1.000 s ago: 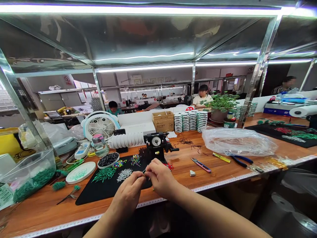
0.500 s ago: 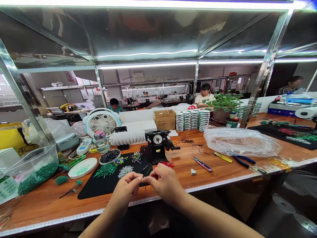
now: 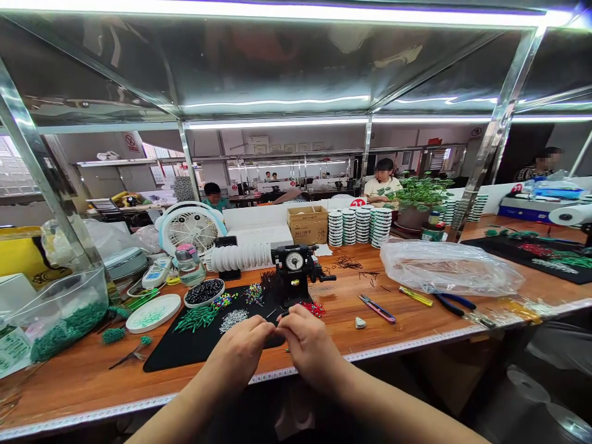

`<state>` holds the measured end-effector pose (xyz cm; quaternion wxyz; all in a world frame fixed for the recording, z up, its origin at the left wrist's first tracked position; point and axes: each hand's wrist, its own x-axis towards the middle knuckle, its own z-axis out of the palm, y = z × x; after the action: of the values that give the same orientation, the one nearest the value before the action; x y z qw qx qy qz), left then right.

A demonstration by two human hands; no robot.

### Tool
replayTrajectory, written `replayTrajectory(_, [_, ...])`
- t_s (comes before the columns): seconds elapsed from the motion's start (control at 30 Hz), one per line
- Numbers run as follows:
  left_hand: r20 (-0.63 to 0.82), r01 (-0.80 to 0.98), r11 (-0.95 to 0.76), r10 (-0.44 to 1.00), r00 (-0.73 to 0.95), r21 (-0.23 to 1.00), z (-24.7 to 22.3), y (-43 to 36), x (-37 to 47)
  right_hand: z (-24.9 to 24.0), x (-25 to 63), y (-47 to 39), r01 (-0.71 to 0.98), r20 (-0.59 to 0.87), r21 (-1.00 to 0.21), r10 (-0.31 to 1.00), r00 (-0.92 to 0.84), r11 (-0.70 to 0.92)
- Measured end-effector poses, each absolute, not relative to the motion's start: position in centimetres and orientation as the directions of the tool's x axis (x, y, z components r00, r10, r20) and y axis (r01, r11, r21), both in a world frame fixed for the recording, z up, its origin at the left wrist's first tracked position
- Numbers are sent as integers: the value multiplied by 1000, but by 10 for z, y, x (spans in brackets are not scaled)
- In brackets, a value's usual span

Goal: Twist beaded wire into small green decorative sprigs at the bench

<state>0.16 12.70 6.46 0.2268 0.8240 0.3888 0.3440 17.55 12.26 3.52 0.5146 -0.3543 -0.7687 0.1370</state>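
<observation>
Over the front edge of a black mat (image 3: 203, 345), my left hand (image 3: 243, 346) and my right hand (image 3: 309, 345) meet, fingers pinched together. Whatever sits between the fingertips is too small and too hidden to name. A pile of silver beads (image 3: 234, 319) lies just beyond my left hand, with green pieces (image 3: 198, 317) further left. Small red pieces (image 3: 314, 308) lie behind my right hand. Behind both stands a black hand-cranked winding machine (image 3: 295, 271) with a round dial and a row of white spools (image 3: 243, 256).
A bowl of black beads (image 3: 204, 291) and a white dish (image 3: 155, 313) are at left. Snips (image 3: 377, 308), a yellow cutter (image 3: 416, 296), blue-handled pliers (image 3: 456, 303) and a plastic bag (image 3: 448, 268) lie at right. Stacked spools (image 3: 362, 226) stand behind. A person (image 3: 383, 182) sits across.
My hands have turned inward and drawn closer, hiding the small dark strand seen near the fingertips before. The left hand's back now faces up more. Things on the table have stayed put.
</observation>
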Motion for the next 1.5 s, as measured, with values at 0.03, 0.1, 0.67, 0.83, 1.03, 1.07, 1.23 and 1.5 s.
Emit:
replayTrajectory(0.03, [364,443,-546,825,432,712,64,129,4,37,177,126,366,657,-655,737,-157,661])
replayTrajectory(0.1, [296,338,-420,884,361,842,61,133,10,38,178,131,251,539,-805,840,-71,538])
replayTrajectory(0.67, [-13,-281,67,982,187,957,23,133,46,29,177,140,-136,171,-976,985,10,170])
replayTrajectory(0.83, [10,-242,58,962,271,969,19,139,45,31,183,137,-127,205,-970,978,24,207])
replayTrajectory(1.03, [10,-57,16,902,432,998,30,146,33,43,205,137,-207,248,-960,912,-325,188])
replayTrajectory(1.07, [8,-23,3,892,452,1000,34,146,31,45,208,137,-140,272,-961,893,-358,237])
replayTrajectory(1.23, [6,88,-63,846,532,994,52,146,29,55,218,134,282,398,-785,798,-453,552])
replayTrajectory(1.5, [-63,63,37,865,498,997,43,147,33,39,205,135,217,228,-933,937,-264,288])
